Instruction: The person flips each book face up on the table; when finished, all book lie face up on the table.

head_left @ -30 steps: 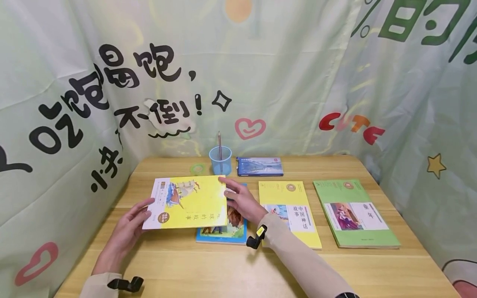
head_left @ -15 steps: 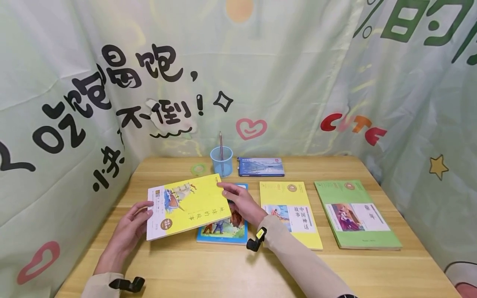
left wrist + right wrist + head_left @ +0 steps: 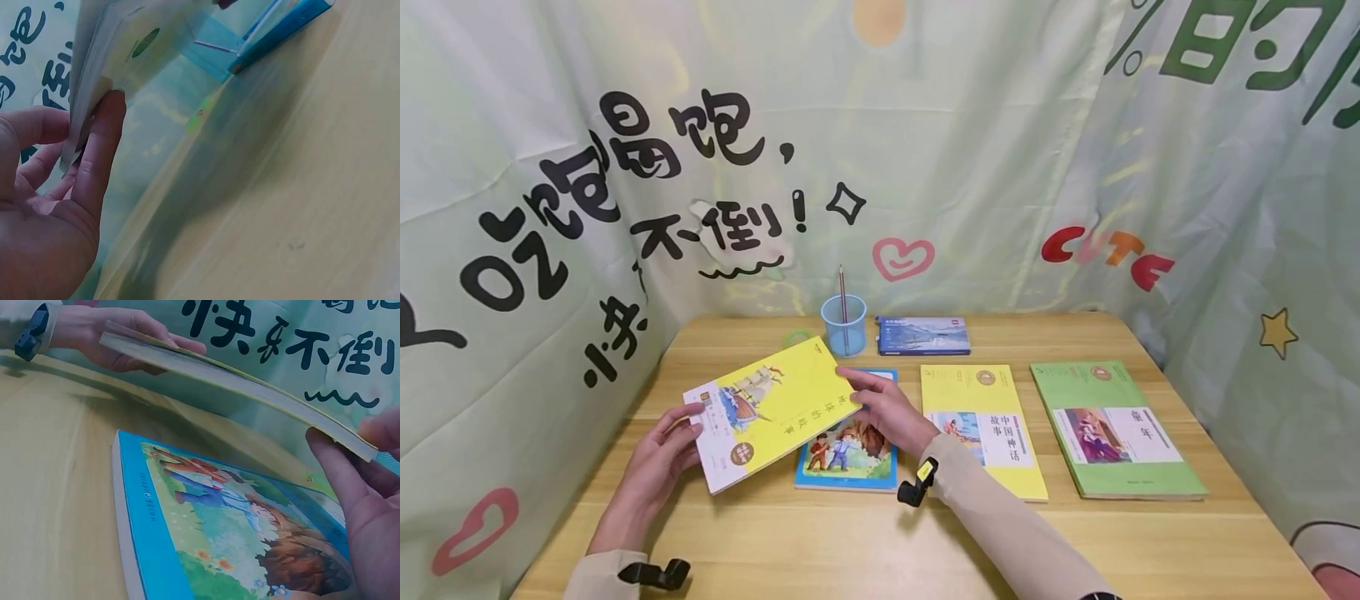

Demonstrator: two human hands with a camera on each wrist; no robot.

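Observation:
A yellow paperback book (image 3: 790, 400) with a sailing ship on its cover is held in the air, tilted, between both hands. My left hand (image 3: 658, 458) pinches its white-banded end, thumb on top and fingers beneath, as the left wrist view shows. At the opposite end my right hand (image 3: 891, 408) grips the corner, its fingers under the book in the right wrist view. Below lies a blue-bordered picture book (image 3: 231, 525), flat on the table and partly covered by the yellow one in the head view.
Another yellow book (image 3: 977, 392) and a green book (image 3: 1120, 475) lie to the right on the wooden table (image 3: 820, 542). At the back stand a blue cup (image 3: 835, 333) with pencils, a flat blue box (image 3: 922, 336) and a green tape roll (image 3: 796, 337). Printed curtains surround the table.
The yellow book has turned counterclockwise in the head view, its left end dropping lower and its right end rising. More of the blue picture book shows. Both hands keep their hold.

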